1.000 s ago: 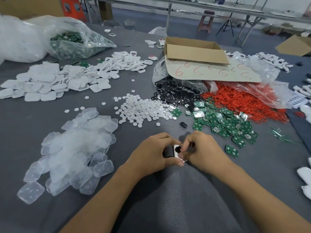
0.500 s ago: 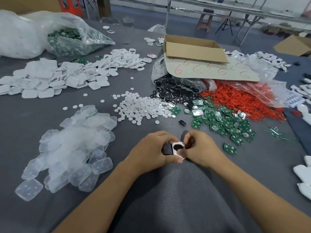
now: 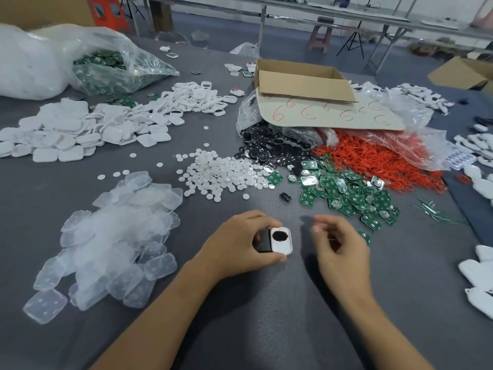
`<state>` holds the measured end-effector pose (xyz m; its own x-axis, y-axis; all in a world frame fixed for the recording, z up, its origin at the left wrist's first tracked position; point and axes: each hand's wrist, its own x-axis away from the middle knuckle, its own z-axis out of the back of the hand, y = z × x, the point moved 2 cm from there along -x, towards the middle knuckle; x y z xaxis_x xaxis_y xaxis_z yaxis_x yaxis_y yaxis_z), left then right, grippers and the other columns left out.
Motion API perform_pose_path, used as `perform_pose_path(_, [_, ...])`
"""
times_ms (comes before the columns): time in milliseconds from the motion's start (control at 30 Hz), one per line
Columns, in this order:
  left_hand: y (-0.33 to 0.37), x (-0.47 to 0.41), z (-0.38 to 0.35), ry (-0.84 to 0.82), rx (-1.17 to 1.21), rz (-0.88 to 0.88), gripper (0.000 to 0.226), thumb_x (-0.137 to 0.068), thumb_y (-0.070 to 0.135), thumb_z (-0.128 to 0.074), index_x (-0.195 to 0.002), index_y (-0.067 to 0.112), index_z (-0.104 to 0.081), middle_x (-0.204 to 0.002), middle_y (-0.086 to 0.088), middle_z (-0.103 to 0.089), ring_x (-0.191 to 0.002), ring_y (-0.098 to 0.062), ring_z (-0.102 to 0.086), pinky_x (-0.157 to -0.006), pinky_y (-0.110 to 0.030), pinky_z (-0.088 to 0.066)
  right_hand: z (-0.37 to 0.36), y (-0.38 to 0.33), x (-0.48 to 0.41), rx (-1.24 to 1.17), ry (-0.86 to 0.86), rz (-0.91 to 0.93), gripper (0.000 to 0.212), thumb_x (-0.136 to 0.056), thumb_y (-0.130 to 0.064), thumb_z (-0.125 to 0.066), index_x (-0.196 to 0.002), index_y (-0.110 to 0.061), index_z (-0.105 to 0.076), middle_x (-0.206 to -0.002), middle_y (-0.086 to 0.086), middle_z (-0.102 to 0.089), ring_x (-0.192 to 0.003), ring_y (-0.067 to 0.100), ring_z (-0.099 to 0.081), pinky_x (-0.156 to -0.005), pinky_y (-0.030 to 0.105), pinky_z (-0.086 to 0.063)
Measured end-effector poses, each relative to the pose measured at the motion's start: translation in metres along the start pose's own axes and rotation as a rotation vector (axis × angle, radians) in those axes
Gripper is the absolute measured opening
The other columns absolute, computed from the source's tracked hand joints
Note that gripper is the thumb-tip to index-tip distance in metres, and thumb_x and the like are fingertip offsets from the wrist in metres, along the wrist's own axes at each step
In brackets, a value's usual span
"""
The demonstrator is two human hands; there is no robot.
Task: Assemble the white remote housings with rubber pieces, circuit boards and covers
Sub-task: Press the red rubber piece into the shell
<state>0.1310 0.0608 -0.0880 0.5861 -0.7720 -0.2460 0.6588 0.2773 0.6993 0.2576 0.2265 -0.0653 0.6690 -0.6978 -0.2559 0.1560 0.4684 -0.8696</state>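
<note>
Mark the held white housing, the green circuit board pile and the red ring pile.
white housing point(image 3: 281, 246): head view, white face below its dark oval.
green circuit board pile point(image 3: 346, 192): head view, middle of the heap.
red ring pile point(image 3: 368, 164): head view, uncovered middle of the heap.

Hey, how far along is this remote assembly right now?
Done: a black rubber piece sits in the opening of the white housing. In hand: the left hand grips that housing; the right hand hovers empty beside it. Left: a circuit board from the green pile and a cover from the white pile, it seems.
</note>
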Motion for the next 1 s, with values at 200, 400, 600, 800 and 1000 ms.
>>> perform_pose_path(200, [0.001, 0.0, 0.002, 0.099, 0.128, 0.071, 0.076, -0.068, 0.069, -0.081, -0.134, 0.036, -0.061, -0.117, 0.023, -0.055, -0.079, -0.012, -0.061, -0.071, -0.013, -0.048, 0.023, 0.03, -0.006, 0.533, 0.112, 0.037, 0.029, -0.089, -0.01, -0.066, -0.116, -0.016, -0.071, -0.119, 0.006, -0.059, -0.113, 0.028, -0.042, -0.095, 0.037, -0.035])
perform_pose_path(400, [0.014, 0.023, 0.031, 0.552, -0.071, 0.226, 0.023, -0.093, 0.019, -0.071, -0.116, 0.02, -0.069, -0.109, 0.011, -0.059, -0.085, -0.006, -0.059, -0.081, -0.02, -0.049, 0.015, -0.001, 0.005, 0.38, 0.137, 0.112, 0.028, -0.087, -0.001, -0.065, -0.104, -0.023, -0.072, -0.105, 0.001, -0.063, -0.106, 0.027, -0.053, -0.091, 0.033, -0.038])
perform_pose_path(600, [-0.011, 0.052, 0.105, 0.612, -0.548, 0.6, 0.031, -0.09, 0.013, -0.066, -0.12, 0.017, -0.069, -0.12, -0.011, -0.065, -0.109, -0.036, -0.054, -0.093, -0.044, -0.043, -0.102, -0.091, 0.029, 0.019, -0.388, 0.229, 0.039, -0.082, -0.008, -0.058, -0.11, -0.032, -0.07, -0.097, -0.017, -0.064, -0.085, 0.007, -0.063, -0.081, 0.026, -0.053])
perform_pose_path(800, [-0.046, 0.034, 0.129, 0.338, -0.638, 0.749, 0.019, -0.094, 0.026, -0.065, -0.113, 0.028, -0.071, -0.124, -0.008, -0.059, -0.117, -0.032, -0.045, -0.096, -0.041, -0.038, -0.207, -0.104, 0.008, 0.194, -0.619, 0.168, 0.039, -0.089, -0.013, -0.06, -0.127, -0.02, -0.062, -0.117, 0.0, -0.052, -0.103, 0.023, -0.057, -0.089, 0.036, -0.05])
perform_pose_path(1000, [-0.049, 0.038, 0.134, 0.396, -0.491, 0.666, 0.01, -0.089, 0.029, -0.075, -0.09, 0.035, -0.068, -0.121, 0.004, -0.062, -0.121, -0.026, -0.039, -0.092, -0.04, -0.028, -0.212, -0.094, 0.006, 0.025, -0.516, 0.066, 0.008, -0.09, -0.02, -0.066, -0.096, -0.024, -0.063, -0.097, -0.011, -0.057, -0.076, 0.001, -0.058, -0.067, 0.01, -0.043])
